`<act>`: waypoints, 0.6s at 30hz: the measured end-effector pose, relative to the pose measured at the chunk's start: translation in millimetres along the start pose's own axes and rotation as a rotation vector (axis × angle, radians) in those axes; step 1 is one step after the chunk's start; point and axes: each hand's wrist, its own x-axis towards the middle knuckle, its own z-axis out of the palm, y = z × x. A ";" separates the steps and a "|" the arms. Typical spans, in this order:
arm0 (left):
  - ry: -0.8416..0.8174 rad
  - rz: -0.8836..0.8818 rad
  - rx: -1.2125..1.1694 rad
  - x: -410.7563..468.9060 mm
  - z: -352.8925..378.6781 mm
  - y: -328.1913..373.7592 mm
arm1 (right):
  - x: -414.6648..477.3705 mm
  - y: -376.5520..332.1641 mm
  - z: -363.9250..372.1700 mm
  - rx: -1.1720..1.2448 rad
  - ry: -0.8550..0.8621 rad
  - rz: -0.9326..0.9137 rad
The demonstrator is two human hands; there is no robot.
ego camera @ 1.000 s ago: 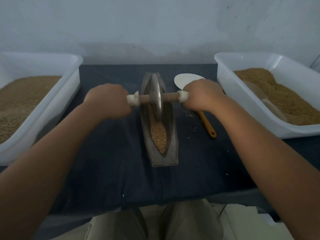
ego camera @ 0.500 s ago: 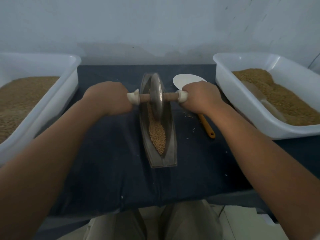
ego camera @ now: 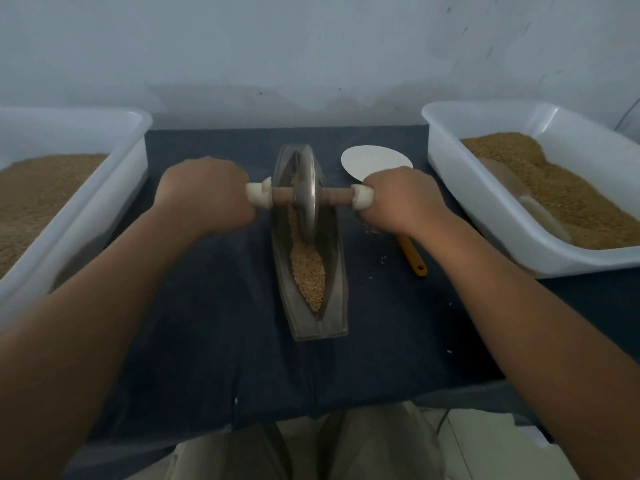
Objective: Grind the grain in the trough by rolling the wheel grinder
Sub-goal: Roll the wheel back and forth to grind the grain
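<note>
Both hands grip the wheel grinder by its axle ends, a heavy-looking, stiff disc standing in the trough.

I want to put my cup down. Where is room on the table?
Bare cloth lies in front of the trough, toward the near edge, and behind it by the wall. Crowded: right of the trough, with spoon, loose grains and right hand.

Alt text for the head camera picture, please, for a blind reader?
A person's left hand and right hand grip the wooden axle of a metal wheel grinder in a narrow metal trough of tan grain, between two white plastic tubs.
</note>
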 end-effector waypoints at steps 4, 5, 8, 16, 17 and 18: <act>-0.064 -0.010 -0.057 1.8 -0.9 -2.9 | 9.6 -5.8 -3.5 0.004 0.103 -0.052; -0.119 0.011 -0.084 -1.6 -1.7 -4.0 | 6.4 -4.8 -8.3 0.003 0.061 -0.069; -0.260 0.097 -0.141 -21.5 -4.0 -8.6 | -13.9 1.1 -26.2 0.028 -0.183 -0.110; -0.161 -0.047 -0.195 -29.8 20.0 -11.6 | -8.0 -6.6 -29.5 -0.051 0.012 -0.127; -0.108 -0.098 -0.188 -27.2 22.8 -8.9 | -1.5 -9.5 -25.5 -0.090 0.100 -0.131; -0.065 -0.135 -0.180 -24.8 24.5 -6.3 | 3.1 -12.0 -22.7 -0.117 0.154 -0.137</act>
